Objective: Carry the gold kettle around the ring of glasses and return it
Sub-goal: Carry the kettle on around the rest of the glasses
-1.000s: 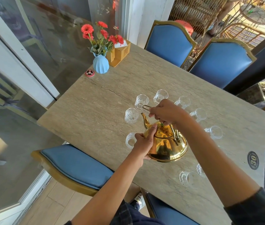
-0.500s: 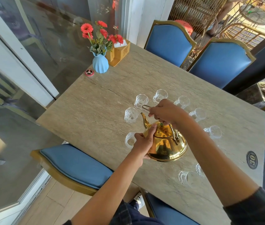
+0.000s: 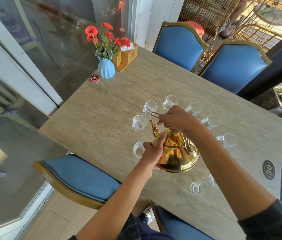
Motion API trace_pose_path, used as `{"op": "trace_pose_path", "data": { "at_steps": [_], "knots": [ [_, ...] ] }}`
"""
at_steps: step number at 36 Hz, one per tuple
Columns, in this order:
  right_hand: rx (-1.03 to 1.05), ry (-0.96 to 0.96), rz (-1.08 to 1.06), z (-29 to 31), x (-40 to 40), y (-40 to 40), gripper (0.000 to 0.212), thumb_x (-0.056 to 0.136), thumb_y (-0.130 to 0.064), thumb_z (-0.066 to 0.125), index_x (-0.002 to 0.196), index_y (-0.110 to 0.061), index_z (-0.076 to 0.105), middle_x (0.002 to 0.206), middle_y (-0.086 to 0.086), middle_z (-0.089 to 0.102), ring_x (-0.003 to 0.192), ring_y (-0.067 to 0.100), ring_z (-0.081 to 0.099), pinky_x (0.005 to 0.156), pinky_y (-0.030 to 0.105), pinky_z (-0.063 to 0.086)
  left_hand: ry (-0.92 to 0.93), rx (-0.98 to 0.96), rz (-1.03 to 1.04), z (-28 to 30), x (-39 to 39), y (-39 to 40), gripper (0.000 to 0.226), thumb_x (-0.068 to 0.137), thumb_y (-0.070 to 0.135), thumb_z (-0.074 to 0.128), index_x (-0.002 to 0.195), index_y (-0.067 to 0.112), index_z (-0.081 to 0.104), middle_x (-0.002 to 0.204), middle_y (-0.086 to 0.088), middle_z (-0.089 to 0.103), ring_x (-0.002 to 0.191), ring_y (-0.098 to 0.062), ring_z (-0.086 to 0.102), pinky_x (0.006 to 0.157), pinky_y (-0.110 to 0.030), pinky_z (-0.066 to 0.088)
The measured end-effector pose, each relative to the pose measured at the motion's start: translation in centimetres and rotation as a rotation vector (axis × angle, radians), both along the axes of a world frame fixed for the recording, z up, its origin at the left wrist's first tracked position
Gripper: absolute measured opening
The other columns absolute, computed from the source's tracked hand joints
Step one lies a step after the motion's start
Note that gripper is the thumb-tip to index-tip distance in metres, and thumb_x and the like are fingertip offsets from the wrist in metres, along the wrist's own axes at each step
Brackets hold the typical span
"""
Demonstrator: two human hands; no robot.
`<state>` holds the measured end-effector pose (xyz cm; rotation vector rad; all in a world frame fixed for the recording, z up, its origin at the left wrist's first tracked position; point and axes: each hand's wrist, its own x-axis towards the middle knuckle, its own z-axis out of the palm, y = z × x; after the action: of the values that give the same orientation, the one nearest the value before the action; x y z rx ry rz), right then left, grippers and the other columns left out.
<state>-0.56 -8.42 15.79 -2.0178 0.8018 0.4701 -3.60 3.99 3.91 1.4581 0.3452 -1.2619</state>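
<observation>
The gold kettle [image 3: 177, 155] is in the middle of a ring of several small clear glasses [image 3: 149, 108] on the stone table [image 3: 102, 122], its spout pointing to the far left. Whether it rests on the table or hangs just above it, I cannot tell. My right hand [image 3: 174, 119] grips the wire handle above the lid. My left hand [image 3: 152, 153] cups the kettle's left side, thumb lying up along the shoulder by the spout. One glass [image 3: 137, 149] sits just left of my left hand; my right arm hides part of the ring.
A blue vase of red flowers [image 3: 106, 69], a wooden napkin box [image 3: 127, 57] and a small round red button [image 3: 94, 77] stand at the table's far left corner. A "30" disc [image 3: 268, 169] lies near the right edge. Blue chairs [image 3: 232, 66] surround the table.
</observation>
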Motion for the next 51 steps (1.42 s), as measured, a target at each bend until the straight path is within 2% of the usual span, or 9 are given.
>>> {"op": "trace_pose_path", "data": {
  "at_steps": [7, 14, 20, 30, 34, 39, 45, 49, 51],
  "knots": [
    [0.014, -0.005, -0.016, 0.09, 0.11, 0.12, 0.026, 0.094, -0.012, 0.056, 0.092, 0.009, 0.071, 0.059, 0.005, 0.050, 0.040, 0.012, 0.036, 0.035, 0.018, 0.028, -0.004, 0.002, -0.008, -0.21, 0.19, 0.07, 0.100, 0.077, 0.091, 0.061, 0.142, 0.020, 0.034, 0.132, -0.010, 0.063, 0.118, -0.030, 0.068, 0.096, -0.056, 0.062],
    [0.016, -0.004, -0.022, -0.04, 0.20, 0.06, 0.026, 0.095, -0.013, 0.056, 0.094, 0.009, 0.071, 0.059, 0.005, 0.050, 0.040, 0.012, 0.035, 0.036, 0.018, 0.028, 0.002, 0.011, -0.002, -0.07, 0.24, 0.03, 0.099, 0.077, 0.090, 0.062, 0.143, 0.021, 0.034, 0.138, -0.012, 0.059, 0.121, -0.031, 0.066, 0.093, -0.054, 0.063],
    [0.004, -0.009, -0.016, -0.07, 0.31, -0.02, 0.026, 0.095, -0.013, 0.056, 0.093, 0.008, 0.071, 0.058, 0.006, 0.050, 0.037, 0.012, 0.034, 0.035, 0.018, 0.029, -0.002, 0.004, 0.011, 0.25, 0.33, 0.00, 0.096, 0.079, 0.088, 0.062, 0.142, 0.020, 0.035, 0.136, -0.010, 0.060, 0.119, -0.029, 0.066, 0.081, -0.047, 0.063],
    [0.007, -0.018, -0.012, 0.12, 0.42, 0.00, 0.026, 0.096, -0.012, 0.055, 0.093, 0.009, 0.071, 0.059, 0.006, 0.051, 0.040, 0.012, 0.036, 0.037, 0.018, 0.029, -0.006, 0.013, 0.010, 0.50, 0.44, -0.07, 0.094, 0.082, 0.086, 0.061, 0.142, 0.019, 0.034, 0.136, -0.011, 0.059, 0.119, -0.029, 0.065, 0.089, -0.051, 0.062],
    [0.008, -0.020, -0.019, 0.11, 0.43, 0.01, 0.026, 0.096, -0.011, 0.055, 0.094, 0.009, 0.071, 0.059, 0.005, 0.051, 0.040, 0.012, 0.036, 0.037, 0.018, 0.029, -0.014, 0.020, 0.008, 0.53, 0.42, -0.04, 0.093, 0.082, 0.086, 0.060, 0.141, 0.019, 0.034, 0.134, -0.011, 0.059, 0.114, -0.027, 0.065, 0.086, -0.047, 0.062],
    [0.004, -0.019, -0.018, 0.04, 0.47, 0.03, 0.025, 0.095, -0.012, 0.055, 0.092, 0.008, 0.071, 0.058, 0.005, 0.051, 0.040, 0.013, 0.036, 0.036, 0.018, 0.030, -0.016, 0.022, -0.001, 0.47, 0.42, 0.02, 0.094, 0.081, 0.087, 0.060, 0.141, 0.019, 0.034, 0.133, -0.011, 0.060, 0.115, -0.027, 0.066, 0.093, -0.051, 0.063],
    [0.001, -0.022, -0.007, -0.30, 0.52, -0.09, 0.025, 0.093, -0.012, 0.055, 0.089, 0.006, 0.072, 0.058, 0.007, 0.051, 0.041, 0.015, 0.037, 0.038, 0.019, 0.031, -0.009, 0.011, 0.025, 0.69, 0.45, 0.07, 0.098, 0.080, 0.086, 0.063, 0.143, 0.017, 0.035, 0.135, -0.011, 0.060, 0.116, -0.028, 0.067, 0.070, -0.040, 0.062],
    [-0.003, -0.024, -0.004, -0.32, 0.52, -0.10, 0.025, 0.093, -0.013, 0.055, 0.088, 0.006, 0.072, 0.058, 0.006, 0.051, 0.042, 0.015, 0.037, 0.039, 0.019, 0.032, -0.012, 0.017, 0.021, 0.62, 0.49, 0.04, 0.095, 0.082, 0.085, 0.062, 0.142, 0.017, 0.034, 0.134, -0.011, 0.059, 0.106, -0.024, 0.067, 0.072, -0.041, 0.061],
    [0.001, -0.020, -0.006, -0.35, 0.55, -0.16, 0.025, 0.093, -0.013, 0.056, 0.088, 0.006, 0.072, 0.058, 0.006, 0.051, 0.042, 0.015, 0.037, 0.039, 0.019, 0.031, -0.009, 0.020, 0.019, 0.52, 0.49, 0.00, 0.095, 0.082, 0.085, 0.062, 0.142, 0.017, 0.034, 0.134, -0.011, 0.060, 0.111, -0.027, 0.066, 0.077, -0.044, 0.061]
  ]
}}
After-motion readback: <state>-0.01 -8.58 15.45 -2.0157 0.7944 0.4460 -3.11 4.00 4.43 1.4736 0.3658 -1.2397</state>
